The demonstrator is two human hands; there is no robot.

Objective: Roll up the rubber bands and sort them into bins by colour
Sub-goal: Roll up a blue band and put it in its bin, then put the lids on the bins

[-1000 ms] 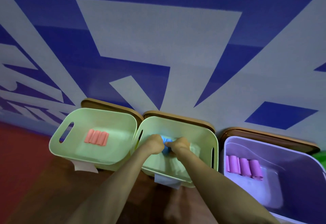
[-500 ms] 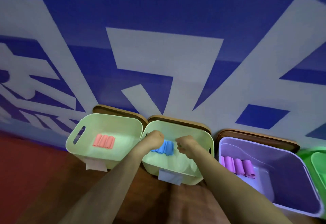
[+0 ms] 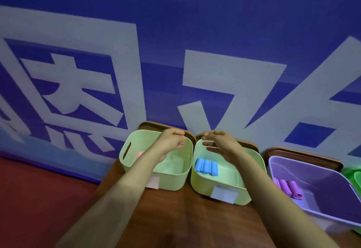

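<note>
I'm holding both hands empty above the bins along the surface's far edge: left hand (image 3: 172,140) loosely curled, right hand (image 3: 218,142) half open. Blue rolls (image 3: 206,166) are lying snug in the middle green bin (image 3: 230,181). Purple rolls (image 3: 288,188) are sitting in the purple bin (image 3: 320,199); a pink roll (image 3: 139,154) is peeking out behind my arm in the left green bin (image 3: 175,177). Sorting is looking well advanced.

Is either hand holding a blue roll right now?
No: the left hand and right hand hover empty above the bins, while the blue rolls lie on the floor of the middle green bin.
</note>
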